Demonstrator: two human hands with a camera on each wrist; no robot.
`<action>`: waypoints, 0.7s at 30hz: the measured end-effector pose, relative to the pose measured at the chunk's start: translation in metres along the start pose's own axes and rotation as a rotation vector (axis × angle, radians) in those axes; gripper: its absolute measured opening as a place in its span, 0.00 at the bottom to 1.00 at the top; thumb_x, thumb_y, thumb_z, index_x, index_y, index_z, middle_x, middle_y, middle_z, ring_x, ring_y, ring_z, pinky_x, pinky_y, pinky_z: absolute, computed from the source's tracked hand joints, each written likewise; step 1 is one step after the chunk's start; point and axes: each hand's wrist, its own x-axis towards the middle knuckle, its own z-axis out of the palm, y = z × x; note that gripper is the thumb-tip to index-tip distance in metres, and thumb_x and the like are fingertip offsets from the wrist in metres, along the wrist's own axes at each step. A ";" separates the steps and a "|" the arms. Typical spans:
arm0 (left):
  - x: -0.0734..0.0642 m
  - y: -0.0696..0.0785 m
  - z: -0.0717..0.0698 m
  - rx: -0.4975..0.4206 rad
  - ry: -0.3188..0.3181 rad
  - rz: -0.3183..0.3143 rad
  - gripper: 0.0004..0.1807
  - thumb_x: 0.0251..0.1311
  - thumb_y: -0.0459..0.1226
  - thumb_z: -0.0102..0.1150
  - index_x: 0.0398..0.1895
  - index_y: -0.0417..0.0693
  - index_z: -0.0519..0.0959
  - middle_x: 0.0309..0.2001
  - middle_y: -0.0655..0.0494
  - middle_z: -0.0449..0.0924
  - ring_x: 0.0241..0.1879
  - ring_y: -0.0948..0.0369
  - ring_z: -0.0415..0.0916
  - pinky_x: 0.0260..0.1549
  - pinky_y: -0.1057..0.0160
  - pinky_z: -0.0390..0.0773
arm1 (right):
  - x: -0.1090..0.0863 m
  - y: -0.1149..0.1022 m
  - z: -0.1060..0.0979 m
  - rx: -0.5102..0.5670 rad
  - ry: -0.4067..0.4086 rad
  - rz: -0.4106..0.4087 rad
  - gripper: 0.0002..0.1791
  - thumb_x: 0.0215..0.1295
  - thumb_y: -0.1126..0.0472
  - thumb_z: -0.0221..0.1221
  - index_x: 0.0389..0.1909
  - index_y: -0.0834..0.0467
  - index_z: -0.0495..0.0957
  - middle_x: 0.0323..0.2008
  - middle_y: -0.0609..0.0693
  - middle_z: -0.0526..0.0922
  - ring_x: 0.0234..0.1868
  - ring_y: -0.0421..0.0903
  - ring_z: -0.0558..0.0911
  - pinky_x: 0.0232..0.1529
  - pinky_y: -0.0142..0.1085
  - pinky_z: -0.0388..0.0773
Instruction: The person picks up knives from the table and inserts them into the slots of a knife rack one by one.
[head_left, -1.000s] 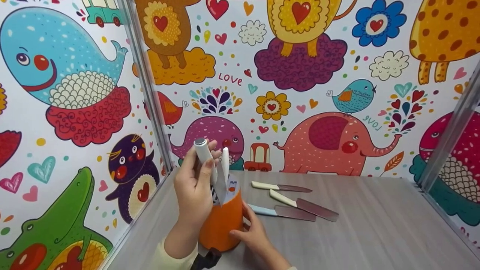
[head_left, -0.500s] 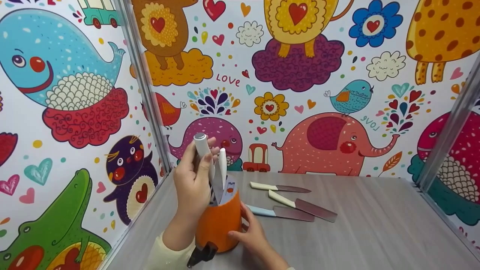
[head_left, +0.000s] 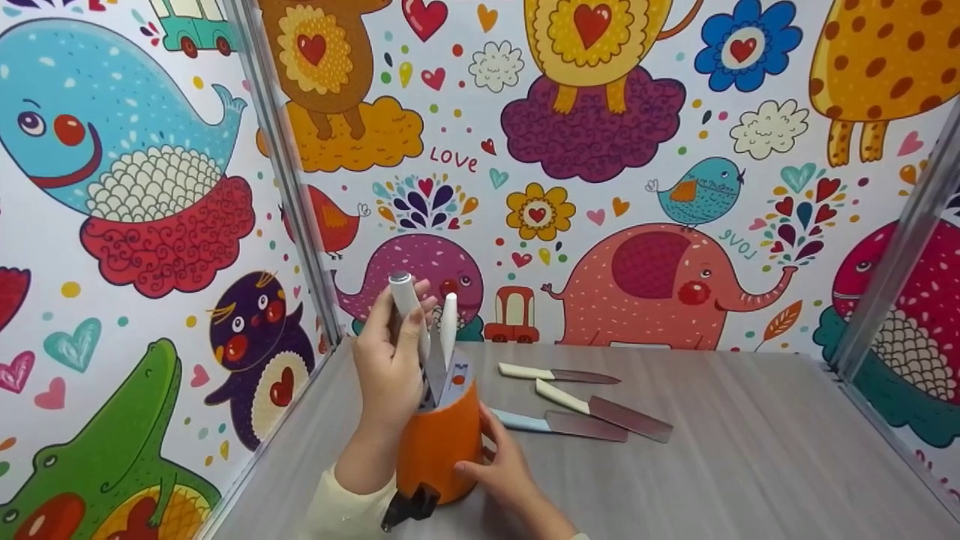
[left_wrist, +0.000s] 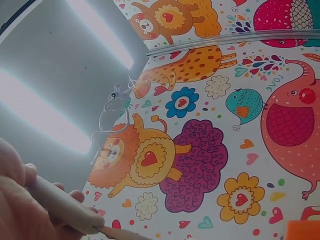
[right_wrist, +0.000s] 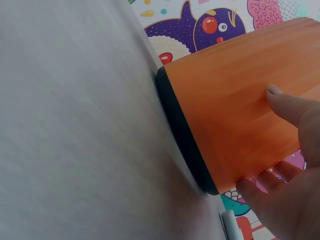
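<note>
My left hand (head_left: 386, 367) grips the whitish handle of a knife (head_left: 403, 294) above an orange knife block (head_left: 439, 454). The handle, with a grey end cap, leans up and to the left. A grey blade (head_left: 435, 379) points down at the block's slotted top, its lower end right at the slots. Close beside it rises a second white handle (head_left: 448, 326). My right hand (head_left: 508, 461) holds the block low on its right side; in the right wrist view the thumb (right_wrist: 287, 105) lies on the orange wall and the fingers wrap round its other side. The block stands upright on its dark base (right_wrist: 182, 132).
Three knives lie on the grey table (head_left: 720, 450) right of the block: a small cream-handled knife (head_left: 525, 371), a cream-handled cleaver (head_left: 630, 418) and a blue-handled one (head_left: 521, 421). The cleaver's blade lies close to the blue-handled knife's. Cartoon-printed walls (head_left: 600, 187) enclose the table.
The blade's lower end has shifted slightly left, from overlapping the block's front rim to the slotted top. The right hand keeps its hold on the block. The head view has shifted slightly.
</note>
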 end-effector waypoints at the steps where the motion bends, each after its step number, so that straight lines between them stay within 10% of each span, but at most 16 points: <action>1: 0.000 -0.002 0.000 -0.003 -0.001 -0.008 0.20 0.79 0.33 0.54 0.70 0.38 0.74 0.62 0.46 0.86 0.60 0.56 0.87 0.66 0.60 0.79 | 0.000 0.000 0.000 -0.002 -0.001 -0.006 0.59 0.59 0.46 0.78 0.85 0.52 0.55 0.81 0.59 0.65 0.80 0.63 0.67 0.74 0.64 0.70; 21: -0.018 -0.056 0.009 0.087 -0.016 -0.255 0.19 0.80 0.35 0.55 0.69 0.41 0.76 0.61 0.43 0.86 0.60 0.46 0.86 0.67 0.38 0.78 | 0.001 -0.001 0.001 -0.002 0.009 0.031 0.58 0.59 0.52 0.79 0.85 0.51 0.55 0.80 0.58 0.66 0.79 0.62 0.68 0.74 0.63 0.70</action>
